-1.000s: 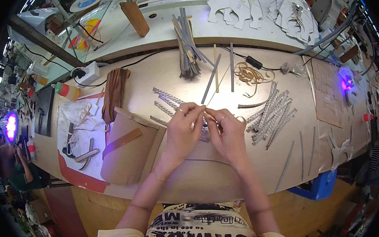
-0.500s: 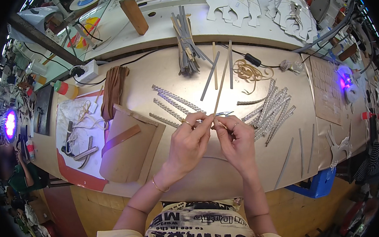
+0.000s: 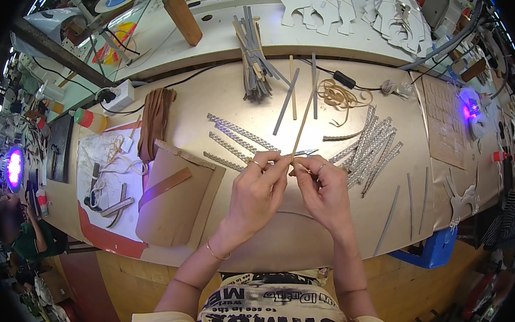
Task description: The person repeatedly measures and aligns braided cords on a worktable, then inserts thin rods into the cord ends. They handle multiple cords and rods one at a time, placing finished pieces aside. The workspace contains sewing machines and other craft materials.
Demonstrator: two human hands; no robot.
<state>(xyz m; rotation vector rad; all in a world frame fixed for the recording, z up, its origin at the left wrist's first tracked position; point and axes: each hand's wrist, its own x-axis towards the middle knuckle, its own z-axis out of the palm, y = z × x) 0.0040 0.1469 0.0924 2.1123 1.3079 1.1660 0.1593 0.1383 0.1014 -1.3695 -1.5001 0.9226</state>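
Both hands meet over the middle of the table, fingertips almost touching. My left hand [image 3: 256,190] is closed in a pinch at the near end of a thin tan strip [image 3: 305,124], which slants away from me toward the far right. My right hand [image 3: 323,192] is closed at the same end, thumb and forefinger pressed together. Just beyond the fingertips shows a small pointed metal tip [image 3: 306,152]; whether a hand holds it, I cannot tell. Braided grey-white strips [image 3: 243,135] lie left of the hands, and a pile of similar braided strips [image 3: 371,146] lies to the right.
A bundle of grey strips [image 3: 253,64] stands out at the back, beside loose grey and tan strips. Coiled tan cord [image 3: 340,97] lies far right of it. Brown leather strips [image 3: 155,123], a curved brown board [image 3: 176,201] and a glue bottle [image 3: 90,121] are on the left.
My right hand has shifted very slightly to the right. Both hands stay at the near end of the tan strip.
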